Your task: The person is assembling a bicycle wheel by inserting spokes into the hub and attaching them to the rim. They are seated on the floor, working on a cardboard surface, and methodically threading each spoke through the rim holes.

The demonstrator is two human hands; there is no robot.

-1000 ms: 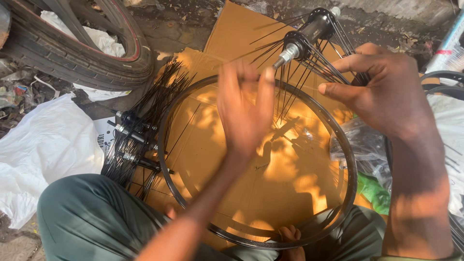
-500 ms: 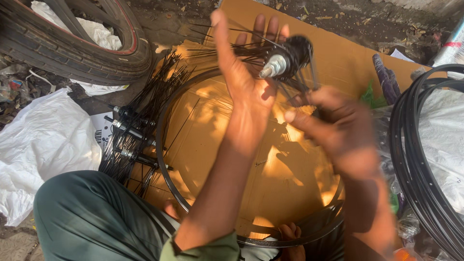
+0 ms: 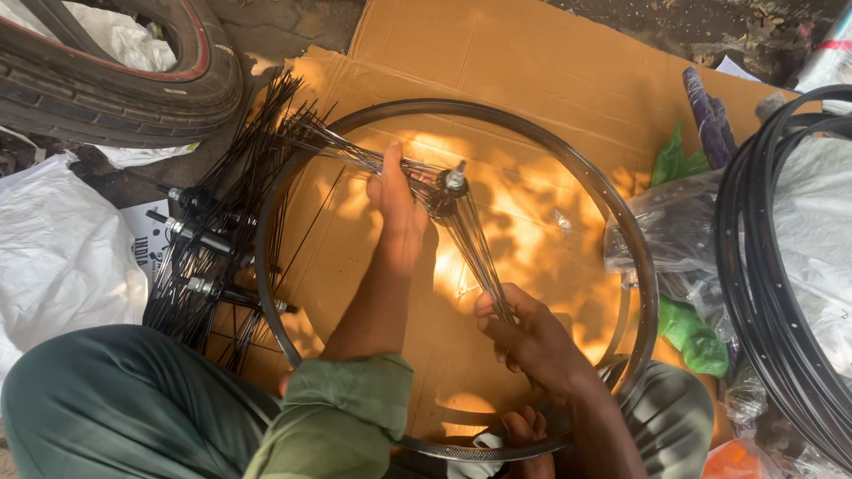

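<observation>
Gripping the metal hub [image 3: 451, 188] at the middle of a round black rim [image 3: 641, 266], the left hand [image 3: 395, 197] closes on its thin shiny spokes [image 3: 475, 244]. The right hand [image 3: 532, 341] pinches a bundle of those spokes lower down. The rim lies flat on creased brown cardboard [image 3: 532, 62], beside a ribbed rubber tyre [image 3: 115, 89].

two hands [image 3: 395, 200] [image 3: 528, 341], one rim [image 3: 639, 266], one hub [image 3: 448, 186], one tyre [image 3: 133, 98].
</observation>
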